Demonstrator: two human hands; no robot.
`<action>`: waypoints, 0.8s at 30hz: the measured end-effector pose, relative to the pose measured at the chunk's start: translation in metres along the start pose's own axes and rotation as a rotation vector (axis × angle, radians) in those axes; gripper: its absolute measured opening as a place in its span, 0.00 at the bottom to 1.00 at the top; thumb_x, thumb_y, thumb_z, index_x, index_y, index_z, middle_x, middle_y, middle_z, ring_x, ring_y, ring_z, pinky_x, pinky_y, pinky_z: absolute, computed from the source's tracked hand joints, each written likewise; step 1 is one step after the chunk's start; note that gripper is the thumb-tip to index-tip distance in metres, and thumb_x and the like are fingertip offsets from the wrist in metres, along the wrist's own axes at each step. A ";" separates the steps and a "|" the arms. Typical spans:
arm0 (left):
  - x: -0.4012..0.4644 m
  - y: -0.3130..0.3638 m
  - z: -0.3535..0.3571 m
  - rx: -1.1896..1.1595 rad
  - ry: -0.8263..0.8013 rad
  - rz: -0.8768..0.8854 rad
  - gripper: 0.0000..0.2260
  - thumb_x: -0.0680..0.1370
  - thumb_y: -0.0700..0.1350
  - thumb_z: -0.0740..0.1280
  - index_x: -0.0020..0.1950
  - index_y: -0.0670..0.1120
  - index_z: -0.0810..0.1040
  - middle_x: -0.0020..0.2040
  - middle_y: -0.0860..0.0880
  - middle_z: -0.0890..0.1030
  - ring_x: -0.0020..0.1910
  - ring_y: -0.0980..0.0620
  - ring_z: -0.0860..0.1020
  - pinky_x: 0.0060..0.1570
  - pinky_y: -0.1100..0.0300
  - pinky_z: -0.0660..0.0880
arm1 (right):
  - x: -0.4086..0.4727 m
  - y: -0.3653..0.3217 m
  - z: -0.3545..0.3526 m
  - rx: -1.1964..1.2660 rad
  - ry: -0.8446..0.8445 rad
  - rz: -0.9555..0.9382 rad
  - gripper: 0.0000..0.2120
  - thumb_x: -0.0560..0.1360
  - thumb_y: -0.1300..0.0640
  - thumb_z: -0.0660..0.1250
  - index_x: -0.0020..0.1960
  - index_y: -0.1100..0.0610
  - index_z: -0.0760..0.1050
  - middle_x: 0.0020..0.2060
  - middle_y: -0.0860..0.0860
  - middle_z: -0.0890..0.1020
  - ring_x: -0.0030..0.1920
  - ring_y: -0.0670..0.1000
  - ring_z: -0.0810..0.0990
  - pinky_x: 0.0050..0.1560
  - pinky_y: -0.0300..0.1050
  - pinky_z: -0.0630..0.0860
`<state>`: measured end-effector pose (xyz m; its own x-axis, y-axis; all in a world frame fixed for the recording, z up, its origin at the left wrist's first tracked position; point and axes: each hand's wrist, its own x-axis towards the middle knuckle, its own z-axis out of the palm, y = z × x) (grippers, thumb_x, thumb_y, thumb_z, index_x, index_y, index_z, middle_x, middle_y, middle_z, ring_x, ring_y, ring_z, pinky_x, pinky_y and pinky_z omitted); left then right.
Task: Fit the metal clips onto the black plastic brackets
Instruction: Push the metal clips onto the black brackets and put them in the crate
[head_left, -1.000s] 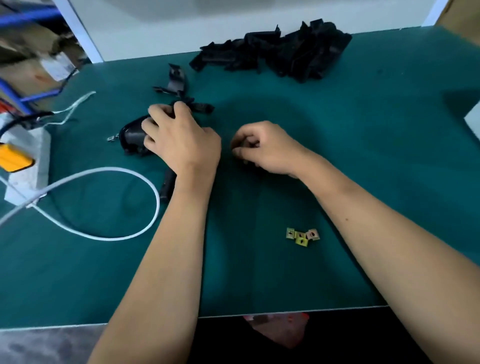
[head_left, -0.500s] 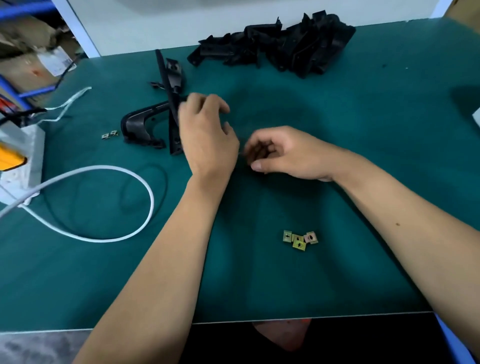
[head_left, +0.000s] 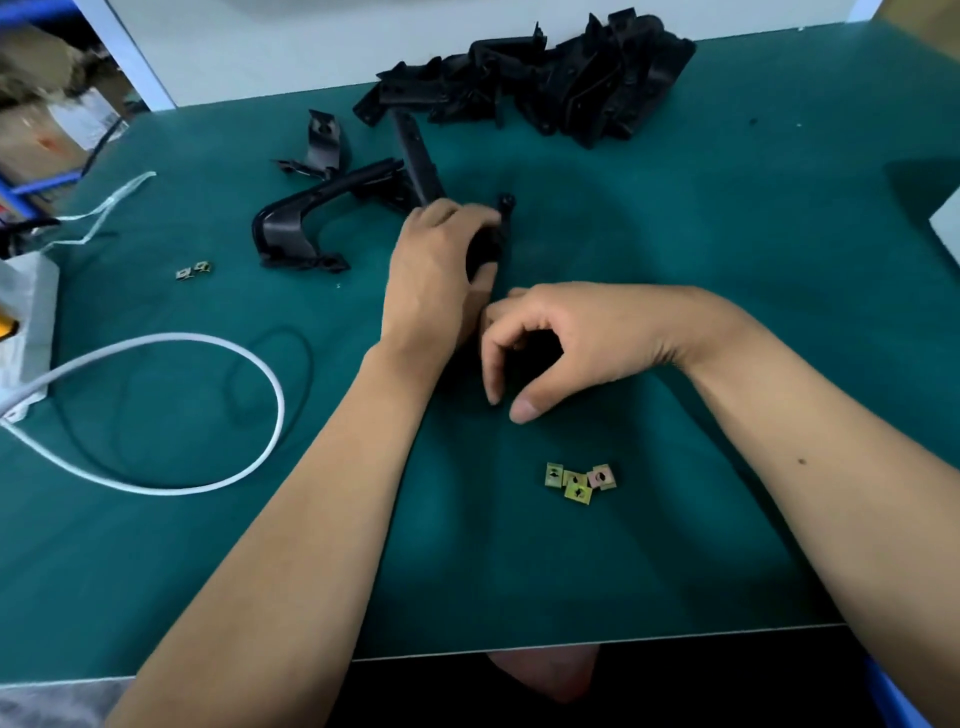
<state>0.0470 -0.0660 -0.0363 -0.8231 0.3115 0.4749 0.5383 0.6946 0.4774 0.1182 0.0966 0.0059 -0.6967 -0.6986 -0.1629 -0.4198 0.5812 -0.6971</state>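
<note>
My left hand (head_left: 434, 280) wraps black bracket (head_left: 488, 244) near middle of tabletop (head_left: 727, 312), top end poking above fingers. My right hand (head_left: 566, 338) curled just beside it, fingertips bent in; whether clip pinched there, cannot tell. Loose clips (head_left: 577, 482) toward near edge, two more (head_left: 193, 270) toward left edge. Bracket pile (head_left: 545, 78) at far edge. Risks: clip going on skewed if bracket rolls in grip; clip springing off onto mat; my knuckles hide the seat.
</note>
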 end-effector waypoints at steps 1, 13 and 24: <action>0.002 0.000 0.000 -0.023 -0.037 0.003 0.25 0.71 0.39 0.73 0.68 0.49 0.79 0.56 0.49 0.81 0.57 0.47 0.76 0.61 0.53 0.75 | -0.002 -0.002 -0.002 -0.017 -0.048 -0.008 0.10 0.71 0.51 0.81 0.50 0.44 0.84 0.51 0.41 0.79 0.58 0.44 0.75 0.64 0.47 0.70; 0.013 -0.004 0.004 0.181 0.069 0.150 0.19 0.80 0.55 0.65 0.64 0.45 0.81 0.63 0.47 0.81 0.65 0.42 0.74 0.68 0.51 0.67 | -0.002 -0.014 0.009 -0.163 -0.136 0.077 0.18 0.65 0.45 0.83 0.49 0.43 0.78 0.48 0.41 0.76 0.54 0.42 0.72 0.53 0.42 0.72; 0.016 -0.005 0.014 0.422 0.026 -0.066 0.28 0.80 0.63 0.61 0.77 0.53 0.69 0.73 0.46 0.74 0.72 0.42 0.68 0.71 0.46 0.60 | -0.002 0.014 0.004 0.060 0.146 0.069 0.02 0.77 0.56 0.75 0.49 0.51 0.86 0.39 0.43 0.86 0.36 0.39 0.78 0.40 0.30 0.70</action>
<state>0.0282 -0.0555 -0.0414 -0.8458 0.2447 0.4741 0.3585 0.9188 0.1652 0.1162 0.1040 -0.0066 -0.8019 -0.5868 -0.1119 -0.3350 0.5968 -0.7291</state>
